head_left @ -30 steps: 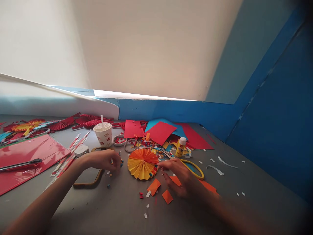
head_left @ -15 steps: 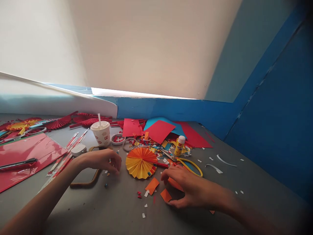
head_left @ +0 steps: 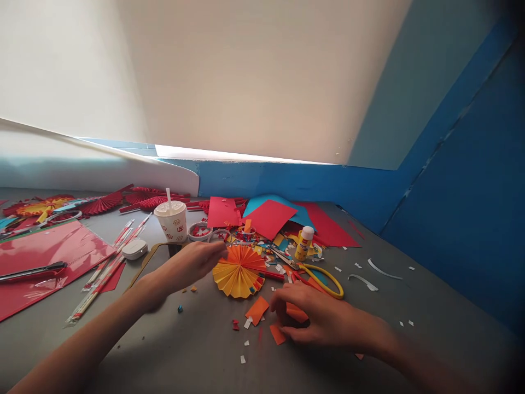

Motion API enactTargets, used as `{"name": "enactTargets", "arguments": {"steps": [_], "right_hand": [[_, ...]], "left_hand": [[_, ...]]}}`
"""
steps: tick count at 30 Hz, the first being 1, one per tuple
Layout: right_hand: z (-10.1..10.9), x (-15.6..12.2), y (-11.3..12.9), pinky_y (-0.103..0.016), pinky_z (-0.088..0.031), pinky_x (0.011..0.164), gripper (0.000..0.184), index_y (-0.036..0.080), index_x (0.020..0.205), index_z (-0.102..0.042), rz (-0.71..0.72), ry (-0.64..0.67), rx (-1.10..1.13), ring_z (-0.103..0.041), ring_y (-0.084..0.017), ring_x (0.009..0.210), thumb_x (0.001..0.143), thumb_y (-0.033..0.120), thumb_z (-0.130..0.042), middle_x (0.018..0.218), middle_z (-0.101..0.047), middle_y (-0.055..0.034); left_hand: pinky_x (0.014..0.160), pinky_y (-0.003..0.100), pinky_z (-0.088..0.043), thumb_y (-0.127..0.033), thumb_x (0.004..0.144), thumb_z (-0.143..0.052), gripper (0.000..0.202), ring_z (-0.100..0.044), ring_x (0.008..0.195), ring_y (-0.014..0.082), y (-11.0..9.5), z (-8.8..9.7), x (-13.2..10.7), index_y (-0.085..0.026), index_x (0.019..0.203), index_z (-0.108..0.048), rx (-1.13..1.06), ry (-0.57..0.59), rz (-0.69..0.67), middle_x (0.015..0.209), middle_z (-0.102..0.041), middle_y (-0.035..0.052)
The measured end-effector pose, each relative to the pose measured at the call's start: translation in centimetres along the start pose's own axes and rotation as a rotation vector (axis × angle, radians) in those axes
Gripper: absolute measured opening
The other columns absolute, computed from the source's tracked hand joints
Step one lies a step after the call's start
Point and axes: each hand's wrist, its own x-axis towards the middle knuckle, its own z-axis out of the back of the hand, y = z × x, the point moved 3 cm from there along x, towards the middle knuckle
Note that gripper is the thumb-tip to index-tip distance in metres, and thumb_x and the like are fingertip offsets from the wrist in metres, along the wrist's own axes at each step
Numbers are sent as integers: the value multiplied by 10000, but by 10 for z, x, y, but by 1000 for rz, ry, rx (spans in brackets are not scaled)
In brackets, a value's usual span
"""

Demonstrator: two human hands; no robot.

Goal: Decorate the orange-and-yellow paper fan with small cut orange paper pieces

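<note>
Grip of the left hand (head_left: 197, 261) is bunched, fingertips together just beside the upper left edge of the orange-and-yellow paper fan (head_left: 238, 272); can't tell if anything is pinched there (fingers hide it). Grip of the right hand (head_left: 315, 317) is apart, fingers spread and curved down over orange paper scraps (head_left: 257, 310) on the gray table (head_left: 410, 328), just below the fan. Fan lies flat on the table between both hands. Yellow-handled scissors (head_left: 324, 280) lie to its right, near an upright yellow glue bottle (head_left: 304, 244). Behind are red and blue paper sheets (head_left: 268, 218) and a white paper cup with a straw (head_left: 170, 221). Far left, a craft knife (head_left: 33, 272) rests on a red sheet (head_left: 53, 257).
</note>
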Motion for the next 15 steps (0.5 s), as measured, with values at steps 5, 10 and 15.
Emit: {"name": "enactTargets", "arguments": {"steps": [5, 10, 15], "right_hand": [[2, 1, 2, -245, -470, 757, 116, 249, 911, -610, 20, -18, 45, -594, -142, 853, 826, 195, -668, 914, -658, 43], [10, 4, 0, -267, -455, 847, 142, 257, 1057, -593, 7, -137, 87, -594, -143, 946, 967, 294, -490, 1025, -643, 11], [11, 7, -3, -278, -458, 804, 145, 249, 1058, -583, 0, -186, 79, -588, -150, 906, 975, 287, -469, 1006, -633, -1]], "left_hand": [[730, 265, -455, -25, 870, -332, 405, -617, 948, 167, 38, 16, 1, -223, 1057, -631, 93, -115, 2, 1137, -615, 58], [654, 265, -474, -143, 906, -449, 240, -660, 794, 171, 57, 19, 0, -224, 1004, -652, 206, -190, 76, 995, -697, 36], [842, 333, -480, -1, 885, -397, 389, -631, 1020, 199, 59, 11, 0, -238, 1042, -663, 346, -198, 78, 1173, -661, 44]]}}
